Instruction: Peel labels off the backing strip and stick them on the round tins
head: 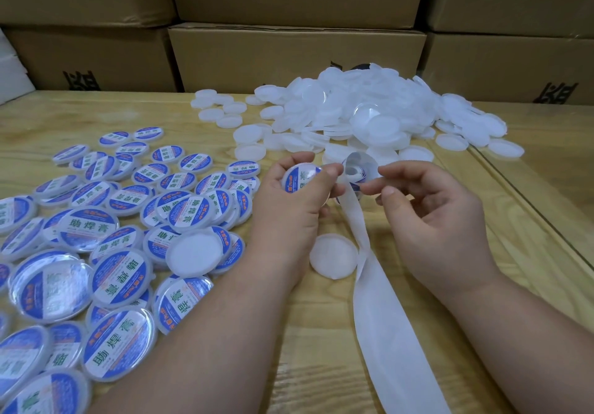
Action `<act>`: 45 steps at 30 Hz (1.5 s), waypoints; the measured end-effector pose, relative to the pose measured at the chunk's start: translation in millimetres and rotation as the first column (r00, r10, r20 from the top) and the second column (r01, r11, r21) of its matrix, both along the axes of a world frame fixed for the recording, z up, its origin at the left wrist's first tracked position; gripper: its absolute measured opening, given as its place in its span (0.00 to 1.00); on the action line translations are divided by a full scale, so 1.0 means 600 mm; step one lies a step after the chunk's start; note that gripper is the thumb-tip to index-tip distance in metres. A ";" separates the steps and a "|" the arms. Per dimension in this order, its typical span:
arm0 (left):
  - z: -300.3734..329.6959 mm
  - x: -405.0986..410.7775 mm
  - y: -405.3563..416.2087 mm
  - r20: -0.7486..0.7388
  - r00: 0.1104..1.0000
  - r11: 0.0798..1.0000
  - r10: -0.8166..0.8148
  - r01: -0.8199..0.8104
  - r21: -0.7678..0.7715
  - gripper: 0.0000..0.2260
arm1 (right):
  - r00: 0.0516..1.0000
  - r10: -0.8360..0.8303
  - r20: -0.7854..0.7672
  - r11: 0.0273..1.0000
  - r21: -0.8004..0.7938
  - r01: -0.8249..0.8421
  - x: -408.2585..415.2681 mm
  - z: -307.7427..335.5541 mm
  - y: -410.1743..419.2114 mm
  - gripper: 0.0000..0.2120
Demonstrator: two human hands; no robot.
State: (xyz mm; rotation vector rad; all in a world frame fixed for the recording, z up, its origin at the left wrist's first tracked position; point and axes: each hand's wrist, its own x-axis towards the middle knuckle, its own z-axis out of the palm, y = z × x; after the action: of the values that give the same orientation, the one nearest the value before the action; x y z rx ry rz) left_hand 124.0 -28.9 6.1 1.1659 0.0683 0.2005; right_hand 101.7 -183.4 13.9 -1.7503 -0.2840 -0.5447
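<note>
Between our hands, just above the counter [321, 333], the work sits at an awkward half-step. Our left hand [289, 208] curls around one labelled tin [300, 177], thumb and fingertips pinching its rim, while our right hand [427, 217] hovers just beside it, fingers loosely bent and thumb near the forefinger; we cannot tell whether it has hold of a label or only brushes the curl of the backing strip [379, 301], which loops up between the hands and trails down toward us. Things could go wrong from here in a few ways: the label could fold onto itself or cling to a fingertip as it comes free, since it is thin and sticky; it could land off-centre or wrinkled if pressed down from one edge too fast; and the loose strip could drag across the plain tin [334, 259] lying just below our left hand and nudge it. As for counts, we see one strip, one tin in hand, two plain tins close by (one below the left hand, one resting on the labelled heap [96, 236]), several dozen labelled tins spread to the left of our left hand, and a heap of white tins [369, 118] beyond both hands, too many and too overlapped to count exactly. Cardboard boxes [289, 56] stand behind, at least six showing.
</note>
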 end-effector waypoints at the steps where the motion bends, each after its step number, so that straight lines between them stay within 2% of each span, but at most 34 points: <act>1: 0.000 0.000 0.000 -0.005 1.000 1.000 0.012 -0.012 0.005 0.14 | 0.999 0.000 0.032 0.999 -0.046 0.001 0.000 0.000 0.000 0.12; 4: 0.005 0.001 0.001 -0.016 1.000 0.999 0.024 -0.024 -0.025 0.10 | 0.980 0.066 0.186 0.960 -0.278 -0.012 0.000 0.000 -0.001 0.03; 5: 0.007 0.001 0.001 -0.036 0.999 0.999 0.033 -0.035 -0.041 0.14 | 0.966 0.109 0.235 0.929 -0.369 -0.015 0.000 0.001 -0.001 0.02; 6: 0.008 0.002 0.001 -0.068 0.996 0.997 0.051 -0.054 -0.052 0.18 | 0.953 0.153 0.262 0.896 -0.443 -0.022 -0.001 0.001 0.001 0.05; 9: 0.006 0.005 0.002 -0.167 0.977 0.985 0.130 -0.147 -0.095 0.29 | 0.943 0.258 0.211 0.779 -0.622 -0.074 -0.004 0.004 0.007 0.11; 11: 0.007 0.006 0.003 -0.181 0.974 0.964 0.139 -0.175 -0.202 0.29 | 0.949 0.283 0.139 0.693 -0.713 -0.102 -0.005 0.004 0.007 0.14; 14: 0.011 0.010 0.005 -0.153 0.976 0.922 0.155 -0.198 -0.331 0.23 | 0.956 0.292 0.020 0.623 -0.763 -0.174 -0.006 0.007 0.003 0.19; 17: 0.009 0.013 0.009 -0.128 0.976 0.919 0.176 -0.210 -0.334 0.12 | 0.953 0.296 -0.067 0.580 -0.780 -0.235 -0.008 0.007 0.005 0.20; 22: 0.014 0.006 0.009 -0.094 0.987 0.922 0.129 -0.154 -0.354 0.01 | 0.952 0.290 -0.099 0.543 -0.802 -0.249 -0.006 0.004 0.003 0.10; 23: 0.016 0.004 0.009 -0.094 0.988 0.916 0.121 -0.148 -0.372 0.02 | 0.952 0.289 -0.100 0.537 -0.807 -0.248 -0.005 0.003 0.003 0.07; 31: 0.024 0.001 0.018 -0.100 0.991 0.805 0.093 -0.134 -0.578 0.16 | 0.947 0.311 -0.074 0.610 -0.749 -0.259 -0.005 0.004 0.005 0.04; 34: 0.024 0.002 0.022 -0.081 0.992 0.810 0.094 -0.124 -0.573 0.13 | 0.953 0.296 -0.058 0.640 -0.729 -0.243 -0.006 0.004 0.005 0.04; 36: 0.023 0.002 0.021 -0.056 0.997 0.870 0.050 -0.071 -0.487 0.12 | 0.961 0.271 -0.043 0.686 -0.692 -0.225 -0.007 0.004 0.005 0.04; 38: 0.020 -0.001 0.013 0.003 0.999 0.942 -0.041 0.040 -0.332 0.12 | 0.970 0.241 -0.030 0.752 -0.626 -0.206 -0.006 0.004 0.005 0.04; 41: 0.006 -0.008 -0.001 0.151 0.978 0.983 -0.141 0.157 -0.099 0.17 | 0.981 0.188 -0.042 0.864 -0.469 -0.186 -0.003 0.001 0.004 0.05; 43: 0.001 -0.011 -0.005 0.208 0.968 0.987 -0.139 0.151 -0.047 0.19 | 0.985 0.155 -0.078 0.919 -0.355 -0.173 0.001 0.000 0.003 0.05; 45: 0.003 -0.011 -0.009 0.190 0.978 0.995 -0.090 0.095 -0.015 0.19 | 0.988 0.127 -0.090 0.954 -0.261 -0.146 0.005 -0.003 0.000 0.07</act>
State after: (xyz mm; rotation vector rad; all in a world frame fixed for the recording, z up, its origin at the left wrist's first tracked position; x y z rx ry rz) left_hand 117.5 -34.5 7.8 1.1183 -0.1509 0.2271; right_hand 104.9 -183.1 12.3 -1.9886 -0.4407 -0.3536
